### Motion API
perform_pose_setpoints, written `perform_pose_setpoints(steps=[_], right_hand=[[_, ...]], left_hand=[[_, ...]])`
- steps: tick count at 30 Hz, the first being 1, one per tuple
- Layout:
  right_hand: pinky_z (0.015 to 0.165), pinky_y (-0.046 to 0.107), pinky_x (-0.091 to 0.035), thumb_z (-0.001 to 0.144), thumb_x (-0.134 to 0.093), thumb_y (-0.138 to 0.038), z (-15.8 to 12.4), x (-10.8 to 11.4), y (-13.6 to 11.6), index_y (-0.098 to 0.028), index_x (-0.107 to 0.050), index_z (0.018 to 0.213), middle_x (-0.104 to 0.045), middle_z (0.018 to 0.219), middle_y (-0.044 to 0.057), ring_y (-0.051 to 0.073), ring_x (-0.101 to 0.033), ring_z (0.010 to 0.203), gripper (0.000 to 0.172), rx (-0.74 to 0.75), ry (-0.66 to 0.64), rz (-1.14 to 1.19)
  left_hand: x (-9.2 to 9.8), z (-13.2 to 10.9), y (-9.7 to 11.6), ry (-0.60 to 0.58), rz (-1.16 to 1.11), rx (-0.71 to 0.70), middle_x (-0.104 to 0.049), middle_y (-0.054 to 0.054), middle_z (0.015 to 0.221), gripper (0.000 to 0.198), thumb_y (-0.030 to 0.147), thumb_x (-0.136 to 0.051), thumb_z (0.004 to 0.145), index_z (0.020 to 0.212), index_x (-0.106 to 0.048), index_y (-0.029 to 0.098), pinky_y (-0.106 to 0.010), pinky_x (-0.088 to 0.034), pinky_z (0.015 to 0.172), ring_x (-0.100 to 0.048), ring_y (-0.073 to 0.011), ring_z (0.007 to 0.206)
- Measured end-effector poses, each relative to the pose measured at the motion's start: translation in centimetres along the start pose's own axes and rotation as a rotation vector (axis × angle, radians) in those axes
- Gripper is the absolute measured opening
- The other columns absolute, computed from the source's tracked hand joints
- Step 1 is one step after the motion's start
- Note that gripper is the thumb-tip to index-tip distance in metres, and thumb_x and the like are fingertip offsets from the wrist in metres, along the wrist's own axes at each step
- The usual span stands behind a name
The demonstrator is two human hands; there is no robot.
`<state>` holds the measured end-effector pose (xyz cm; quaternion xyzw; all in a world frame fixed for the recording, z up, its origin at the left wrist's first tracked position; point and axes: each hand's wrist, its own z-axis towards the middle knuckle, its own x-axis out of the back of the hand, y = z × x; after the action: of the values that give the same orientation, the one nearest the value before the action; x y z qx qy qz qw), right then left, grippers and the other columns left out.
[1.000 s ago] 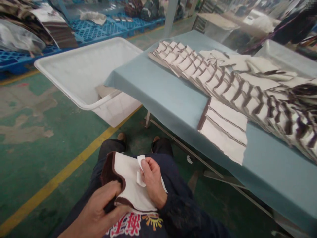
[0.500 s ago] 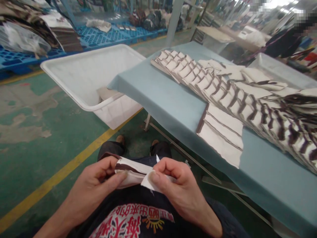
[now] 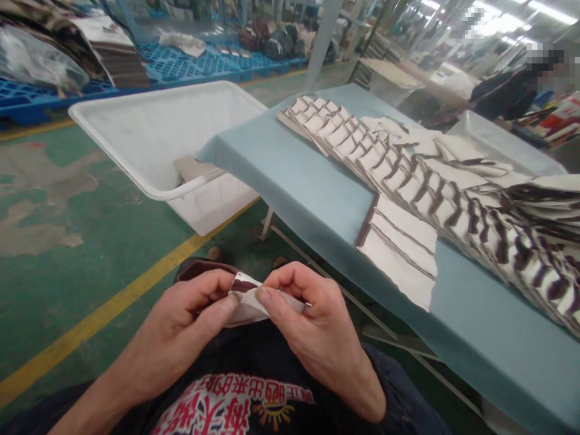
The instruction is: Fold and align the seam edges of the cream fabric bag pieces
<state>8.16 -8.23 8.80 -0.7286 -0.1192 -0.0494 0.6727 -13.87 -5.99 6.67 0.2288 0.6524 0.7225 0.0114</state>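
A folded piece of white material with a dark brown strip [image 3: 250, 309] is stretched between my two hands, close above my lap. My left hand [image 3: 190, 320] pinches its left end between thumb and fingers, and a brown part juts out behind that hand. With thumb and forefinger, my right hand [image 3: 308, 320] grips a white flap near the middle, the other fingers curled beneath. The fingers hide much of the piece. On the blue-covered table [image 3: 312, 187] to the right lies a flat white piece with brown folds [image 3: 401, 248].
A long overlapping row of similar white and brown pieces [image 3: 408, 175] runs along the table. Left of it stands a white plastic tub [image 3: 149, 139] with a beige piece inside. Blue pallets [image 3: 181, 57] carry stacks behind. Another person [image 3: 512, 90] is at the far right.
Both hands have risen slightly and drawn closer together. My right thumb has shifted left along the piece, and the white flap lies lower against it.
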Motion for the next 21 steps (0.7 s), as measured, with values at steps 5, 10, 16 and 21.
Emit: perform_pose_setpoints(steps=[5, 10, 16, 21], right_hand=[[0.053, 0.026, -0.033, 0.098, -0.076, -0.048, 0.6, -0.8, 0.4, -0.023, -0.074, 0.084, -0.065, 0.063, -0.005, 0.011, -0.051, 0.053, 0.029, -0.048, 0.002, -0.047], [0.054, 0.027, -0.036, 0.098, -0.073, -0.051, 0.9, -1.5, 1.2, -0.024, -0.072, 0.083, -0.069, 0.065, -0.003, 0.013, -0.055, 0.055, 0.031, -0.072, 0.015, -0.055], [0.054, 0.027, -0.036, 0.099, -0.077, -0.047, 0.8, -2.2, 1.8, -0.026, -0.068, 0.08, -0.069, 0.065, -0.003, 0.012, -0.054, 0.054, 0.029, 0.006, 0.089, -0.069], [0.052, 0.026, -0.036, 0.099, -0.079, -0.044, 0.9, -2.6, 2.2, -0.026, -0.067, 0.08, -0.067, 0.064, -0.004, 0.012, -0.053, 0.052, 0.029, 0.078, 0.145, -0.056]], left_hand=[[-0.2, -0.1, -0.2, -0.005, 0.016, -0.018, -0.082, 0.001, 0.073, 0.032, 0.037, -0.064, 0.106, 0.086, -0.086, 0.024, -0.021, -0.057, 0.057, -0.075, -0.0185, 0.061], [-0.3, -0.2, -0.3, 0.017, 0.006, -0.005, -0.082, 0.001, 0.072, 0.031, 0.037, -0.064, 0.104, 0.084, -0.085, 0.024, -0.021, -0.057, 0.057, -0.075, -0.0183, 0.061], [-0.4, -0.1, -0.6, 0.026, -0.015, 0.048, -0.081, -0.001, 0.071, 0.03, 0.042, -0.067, 0.102, 0.083, -0.083, 0.024, -0.024, -0.057, 0.055, -0.073, -0.0198, 0.057], [-0.5, -0.1, -0.9, 0.016, -0.047, 0.077, -0.081, -0.001, 0.072, 0.029, 0.042, -0.069, 0.1, 0.086, -0.087, 0.024, -0.025, -0.056, 0.055, -0.072, -0.0204, 0.059]])
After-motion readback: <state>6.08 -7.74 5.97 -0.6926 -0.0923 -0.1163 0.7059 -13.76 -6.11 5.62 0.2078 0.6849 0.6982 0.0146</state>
